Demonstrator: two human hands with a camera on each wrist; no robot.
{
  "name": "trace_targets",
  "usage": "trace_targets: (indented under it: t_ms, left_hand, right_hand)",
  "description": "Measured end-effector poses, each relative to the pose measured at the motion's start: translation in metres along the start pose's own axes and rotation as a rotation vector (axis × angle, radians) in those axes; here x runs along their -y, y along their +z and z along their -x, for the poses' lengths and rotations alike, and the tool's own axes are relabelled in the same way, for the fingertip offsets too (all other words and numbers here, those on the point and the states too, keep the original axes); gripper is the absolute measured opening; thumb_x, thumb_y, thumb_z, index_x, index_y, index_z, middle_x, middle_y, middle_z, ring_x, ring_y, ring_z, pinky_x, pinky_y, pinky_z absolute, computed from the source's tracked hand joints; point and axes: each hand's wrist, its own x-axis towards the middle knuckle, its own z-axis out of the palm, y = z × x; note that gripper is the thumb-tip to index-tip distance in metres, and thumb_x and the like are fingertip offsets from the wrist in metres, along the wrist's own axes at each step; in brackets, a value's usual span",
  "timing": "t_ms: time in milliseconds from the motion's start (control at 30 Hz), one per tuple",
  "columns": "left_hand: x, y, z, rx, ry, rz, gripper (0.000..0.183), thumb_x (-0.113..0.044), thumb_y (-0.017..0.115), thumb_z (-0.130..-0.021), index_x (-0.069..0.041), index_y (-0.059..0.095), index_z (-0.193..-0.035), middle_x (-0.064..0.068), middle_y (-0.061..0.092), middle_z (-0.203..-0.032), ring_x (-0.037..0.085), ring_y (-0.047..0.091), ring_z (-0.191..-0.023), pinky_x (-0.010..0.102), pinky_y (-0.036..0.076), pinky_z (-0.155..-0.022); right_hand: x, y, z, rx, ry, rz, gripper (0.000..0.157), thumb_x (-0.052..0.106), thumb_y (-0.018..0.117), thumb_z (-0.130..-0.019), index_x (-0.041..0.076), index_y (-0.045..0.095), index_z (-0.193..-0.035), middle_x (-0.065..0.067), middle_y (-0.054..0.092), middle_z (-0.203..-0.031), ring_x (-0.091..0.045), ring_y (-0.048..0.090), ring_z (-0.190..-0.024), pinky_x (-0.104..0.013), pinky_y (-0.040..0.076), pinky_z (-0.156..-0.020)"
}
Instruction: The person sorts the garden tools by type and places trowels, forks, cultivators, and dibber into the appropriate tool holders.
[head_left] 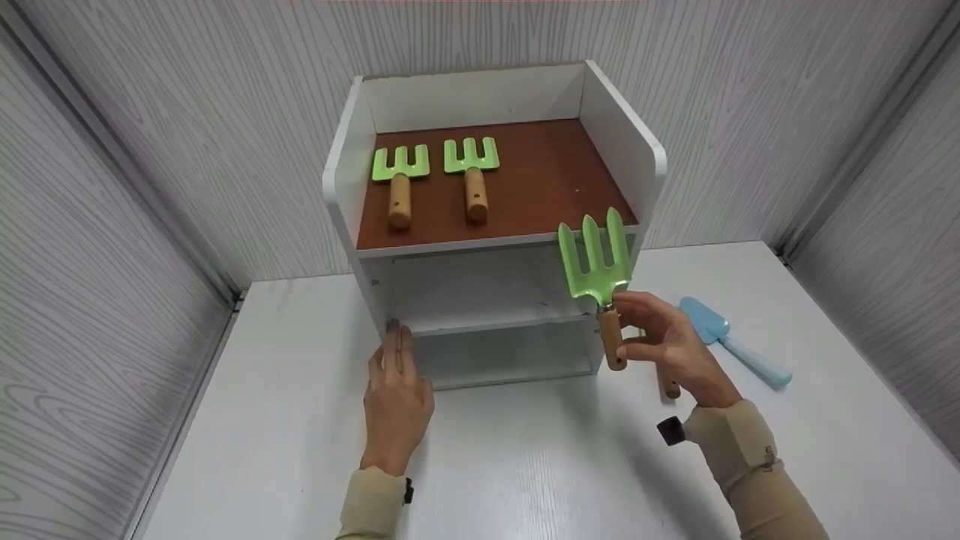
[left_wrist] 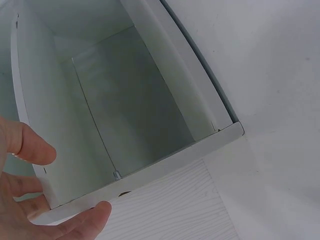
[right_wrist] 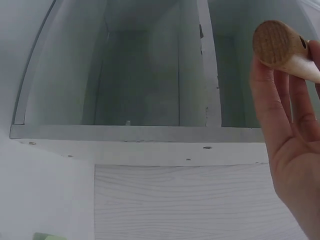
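Note:
My right hand (head_left: 664,341) pinches the wooden handle of a green three-pronged hand fork (head_left: 598,270), its pointed tines up, in front of the shelf's right side. In the right wrist view the butt of the wooden handle (right_wrist: 272,44) shows between thumb and fingers. My left hand (head_left: 397,397) lies along the lower left side of the white shelf unit (head_left: 343,161), fingers at its front edge. Two green forks with blunt tines, a left one (head_left: 400,199) and a right one (head_left: 475,193), lie side by side on the brown top board (head_left: 544,172).
Right of the shelf a light blue trowel (head_left: 756,361) lies on the white table (head_left: 525,465). Another wooden-handled tool (head_left: 669,386) lies partly hidden behind my right hand. Below the top board are two open compartments. Grey wood-grain panels (head_left: 247,150) enclose the table.

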Motion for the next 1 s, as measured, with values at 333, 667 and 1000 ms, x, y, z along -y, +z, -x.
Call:
trace_targets:
  t_ms: [333,667,1000]
  left_hand:
    - [0.000,0.000,0.000,-0.007,0.005,-0.002,0.071,0.007,0.070,-0.082,0.015,0.039,-0.145,0.031,0.038,-0.151,0.050,0.054,-0.117,0.050,0.058,-0.085]
    - [0.000,-0.001,-0.001,0.026,-0.021,0.015,0.068,0.007,0.066,-0.084,0.014,0.038,-0.146,0.029,0.037,-0.152,0.050,0.052,-0.119,0.051,0.057,-0.085]
    - [-0.001,-0.001,0.000,0.026,-0.016,-0.009,0.072,0.006,0.069,-0.084,0.014,0.036,-0.147,0.029,0.035,-0.153,0.048,0.052,-0.119,0.047,0.059,-0.080]
  right_hand:
    - [0.017,0.007,-0.005,0.045,-0.026,0.033,0.062,-0.016,0.067,-0.085,-0.008,0.047,-0.142,-0.018,0.063,-0.124,-0.026,0.065,-0.106,-0.035,0.057,-0.084]
    - [0.033,0.010,-0.010,0.026,0.002,0.015,0.065,-0.017,0.067,-0.083,-0.006,0.047,-0.144,-0.017,0.064,-0.124,-0.028,0.065,-0.103,-0.036,0.056,-0.084]
    - [0.052,0.016,-0.019,-0.045,0.052,0.001,0.066,-0.017,0.064,-0.083,-0.004,0.047,-0.145,-0.019,0.062,-0.124,-0.029,0.065,-0.106,-0.034,0.056,-0.081]
